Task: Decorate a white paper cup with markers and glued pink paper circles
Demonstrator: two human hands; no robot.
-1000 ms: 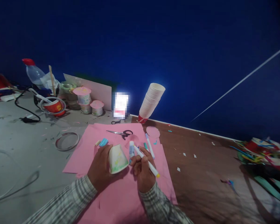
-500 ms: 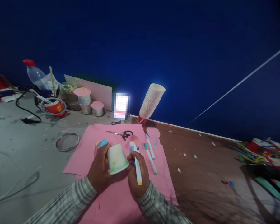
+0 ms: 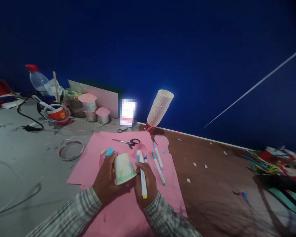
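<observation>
No writing can be read in full: the print running along the barrel of the white marker is too fine, and so are the marks on the roll of tape. The red container at the left carries a yellow emblem, too small to make out, and the stack of white cups ends in a red cup with a pale, illegible mark. A bright upright panel by the wall is pixelated, its contents hidden

The person's left hand grasps the paper cup, tilted with its wide rim downward, over the pink sheets; green strokes like grass line the rim, with yellow marks above. The right hand, just beside the cup, grips the marker, its yellow end toward the wrist

The overlapping sheets straddle a grey surface on the left and a brown surface on the right, both strewn with paper scraps. Scissors lie on the pink, near a pink disc and two other markers. Behind rises a deep blue wall, crossed at the right by a thin pale line
</observation>
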